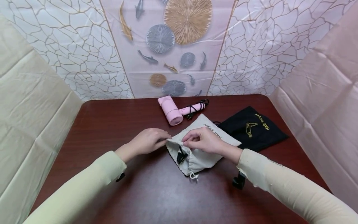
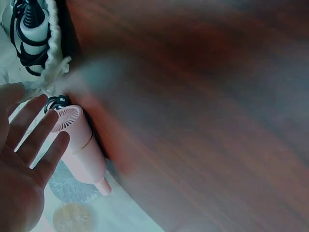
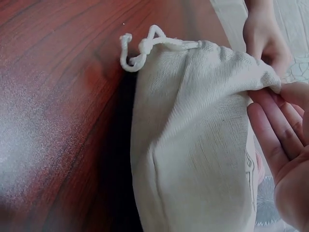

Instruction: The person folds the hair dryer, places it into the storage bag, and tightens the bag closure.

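A cream drawstring pouch (image 1: 207, 160) lettered "Hair Dryer" lies on the table with its mouth turned toward me. Its left rim corner is pinched by my left hand (image 1: 146, 141). My right hand (image 1: 205, 140) holds the upper rim between thumb and fingers; the right wrist view shows the cloth (image 3: 207, 121) lifted there. Within the mouth sits a white handle (image 2: 36, 41) wound with a black cord (image 2: 31, 60); the rest of that item is hidden by the cloth. A knotted white drawstring (image 1: 193, 176) hangs from the near edge.
Behind the pouch lies a pink hair dryer (image 1: 170, 110), a black cord wrapped round its handle. A black pouch (image 1: 257, 133) with yellow "Hair Dryer" lettering lies to the right, partly under the cream one. Patterned cloth (image 1: 176, 62) stands behind the dark red table (image 1: 106, 124).
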The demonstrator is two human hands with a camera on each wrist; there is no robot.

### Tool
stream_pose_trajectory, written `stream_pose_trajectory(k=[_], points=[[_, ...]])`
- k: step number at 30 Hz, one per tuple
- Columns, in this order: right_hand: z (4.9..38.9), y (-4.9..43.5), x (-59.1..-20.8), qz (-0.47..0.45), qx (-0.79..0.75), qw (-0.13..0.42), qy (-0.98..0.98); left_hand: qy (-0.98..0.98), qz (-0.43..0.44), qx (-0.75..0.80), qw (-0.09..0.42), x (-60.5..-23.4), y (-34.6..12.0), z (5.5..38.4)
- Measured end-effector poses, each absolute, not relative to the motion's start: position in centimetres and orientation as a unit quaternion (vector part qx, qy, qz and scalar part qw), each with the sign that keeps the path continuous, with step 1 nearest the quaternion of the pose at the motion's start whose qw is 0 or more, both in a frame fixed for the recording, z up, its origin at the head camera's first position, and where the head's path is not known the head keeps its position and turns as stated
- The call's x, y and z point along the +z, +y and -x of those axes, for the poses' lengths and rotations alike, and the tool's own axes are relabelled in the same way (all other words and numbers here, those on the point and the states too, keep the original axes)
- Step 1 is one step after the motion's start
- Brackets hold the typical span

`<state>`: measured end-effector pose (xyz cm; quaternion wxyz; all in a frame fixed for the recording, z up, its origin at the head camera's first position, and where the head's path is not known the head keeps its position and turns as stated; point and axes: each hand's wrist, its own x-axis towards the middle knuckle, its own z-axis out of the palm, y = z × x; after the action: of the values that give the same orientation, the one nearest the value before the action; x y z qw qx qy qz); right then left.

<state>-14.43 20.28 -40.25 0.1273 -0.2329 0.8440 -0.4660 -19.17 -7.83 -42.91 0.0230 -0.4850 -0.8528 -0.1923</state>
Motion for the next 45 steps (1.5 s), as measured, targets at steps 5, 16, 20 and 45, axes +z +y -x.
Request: stream_pose_trajectory(k=[5, 16, 20, 45], points=[[14.4, 20.5, -40.1, 0.263, -0.443, 0.128, 0.847, -0.849, 0.492, -0.192, 0.026, -42.9, -8.9, 17.4], [13.2, 21.5, -39.8, 0.344, -0.360, 0.093, 0.862, -0.826, 0.528, -0.193, 0.045, -43.2, -8.7, 14.6], [12.2, 22.3, -39.7, 0.369, -0.340, 0.061, 0.863, -0.828, 0.526, -0.185, 0.064, -43.4, -8.2, 14.0], [6.1, 28.1, -43.4, 0.310, -0.242, 0.015, 0.919, -0.836, 0.526, -0.137, 0.070, -45.1, -4.7, 11.4]])
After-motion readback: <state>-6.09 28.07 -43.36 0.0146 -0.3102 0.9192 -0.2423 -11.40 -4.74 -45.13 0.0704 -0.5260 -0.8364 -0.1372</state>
